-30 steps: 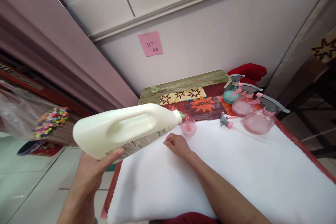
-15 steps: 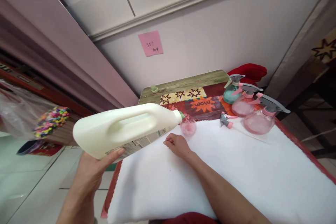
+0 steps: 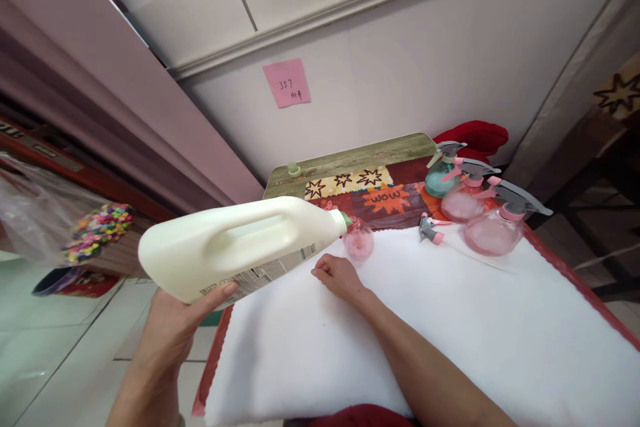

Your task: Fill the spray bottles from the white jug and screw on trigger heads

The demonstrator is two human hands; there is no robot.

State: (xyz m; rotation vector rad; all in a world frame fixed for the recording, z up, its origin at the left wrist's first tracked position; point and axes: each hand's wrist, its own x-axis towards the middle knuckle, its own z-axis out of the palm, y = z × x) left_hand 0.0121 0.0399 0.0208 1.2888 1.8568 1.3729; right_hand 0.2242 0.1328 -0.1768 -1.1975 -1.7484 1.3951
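My left hand (image 3: 173,325) grips the base of a large white jug (image 3: 235,245), tipped nearly flat so its green spout (image 3: 346,219) meets the open neck of a small pink round bottle (image 3: 359,238). That bottle stands on a white cloth (image 3: 425,327). My right hand (image 3: 339,275) rests on the cloth just in front of the pink bottle with its fingers curled under; I cannot make out anything in them.
Behind, to the right, stand a teal spray bottle (image 3: 440,170) and two pink spray bottles (image 3: 493,221). A loose sprayer head (image 3: 429,229) lies on the cloth. A green cap (image 3: 294,169) sits on the wooden table corner. A pink note (image 3: 287,83) is on the wall.
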